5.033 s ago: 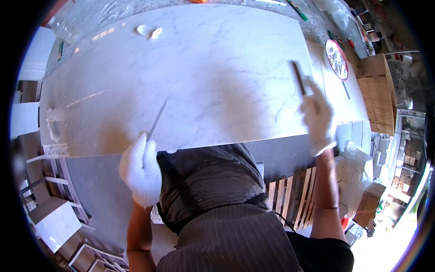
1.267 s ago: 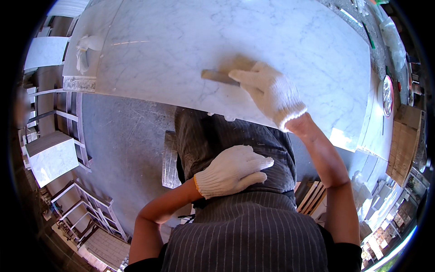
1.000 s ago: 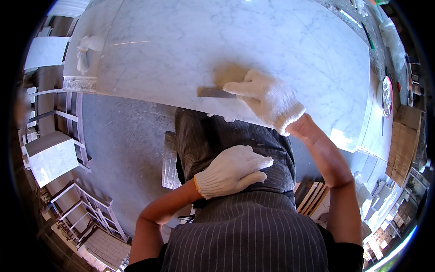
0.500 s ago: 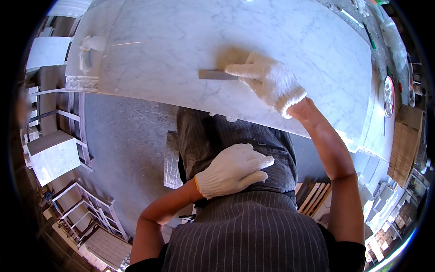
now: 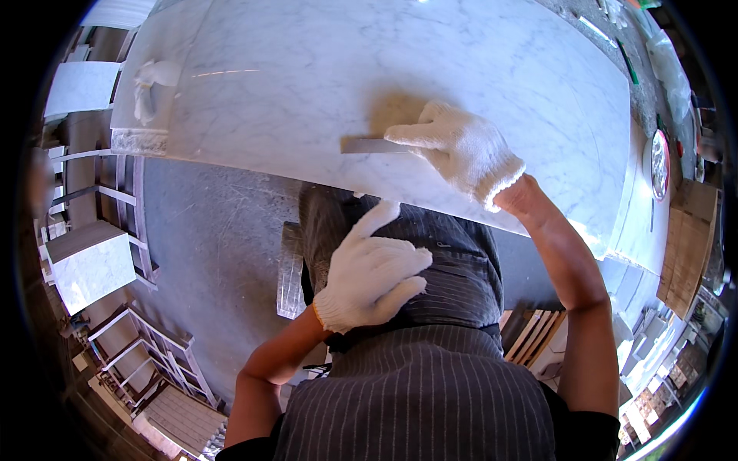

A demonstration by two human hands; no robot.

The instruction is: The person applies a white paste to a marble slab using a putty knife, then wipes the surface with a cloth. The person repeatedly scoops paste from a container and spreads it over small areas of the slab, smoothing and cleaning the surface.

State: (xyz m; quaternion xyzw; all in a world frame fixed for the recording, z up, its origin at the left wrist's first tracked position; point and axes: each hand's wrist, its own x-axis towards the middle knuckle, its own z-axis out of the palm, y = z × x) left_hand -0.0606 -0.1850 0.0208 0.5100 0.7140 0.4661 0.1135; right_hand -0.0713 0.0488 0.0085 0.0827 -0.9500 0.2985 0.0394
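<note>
Flat metal strip [image 5: 370, 145] — thin, grey, lying flat on the white marble slab [image 5: 307, 69], near the slab's front edge and pointing left. Right hand [image 5: 460, 149], in a white knit glove, presses down on the strip's right end; fingers laid over it, grip closed on that end with the palm low to the stone. A brownish patch on the marble sits just behind the strip.

Left hand [image 5: 373, 278], also gloved, rests against the dark apron [image 5: 430, 261] at the person's middle — fingers loosely spread, index finger pointing up toward the slab edge, holding nothing.

The slab serves as the worktop (grey-veined, front edge curving in the lens). A small white stone carving [image 5: 150, 88] sits at its far left corner, well apart from the strip. A round disc [image 5: 659, 164] lies at the right end. Below left: grey floor, a pale stone block [image 5: 91, 265], metal racks.
</note>
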